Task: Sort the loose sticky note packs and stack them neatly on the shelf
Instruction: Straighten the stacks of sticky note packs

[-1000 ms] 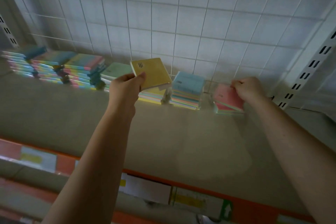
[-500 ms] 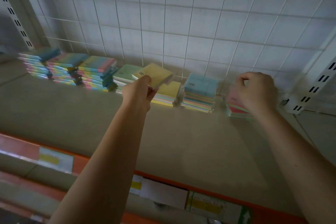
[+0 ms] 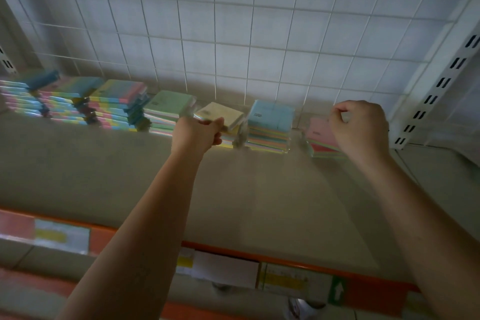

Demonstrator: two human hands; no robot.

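Nearest, along the bottom: an orange shelf edge (image 3: 285,262) with paper price tags (image 3: 226,269) stuck on it, one with a green arrow sign (image 3: 337,291). Above that, two bare arms reaching up and away over the flat grey shelf (image 3: 259,202). Further in, the left hand (image 3: 196,132), fingers curled round the near corner of a yellow pack (image 3: 220,114), holding it tilted just over a short pile of packs (image 3: 231,139); cannot tell if touching the pile or a bit above. To the right, the right hand (image 3: 361,127), fingers bent and pinching at the top of a pink pack (image 3: 319,132) on a low pile close to the white post with slots (image 3: 431,96); the grip partly hidden by the hand itself, a bit blurry. Between both hands, a blue-topped pile (image 3: 270,122), taller, standing alone. Left of the yellow pack, a green-topped pile (image 3: 168,109), just beside it. Further left, three rainbow piles (image 3: 78,101) packed close together, running to the picture's edge. All piles in one row at the back of the shelf. Farthest away, behind everything, a white wire grid (image 3: 233,34) as the back wall.
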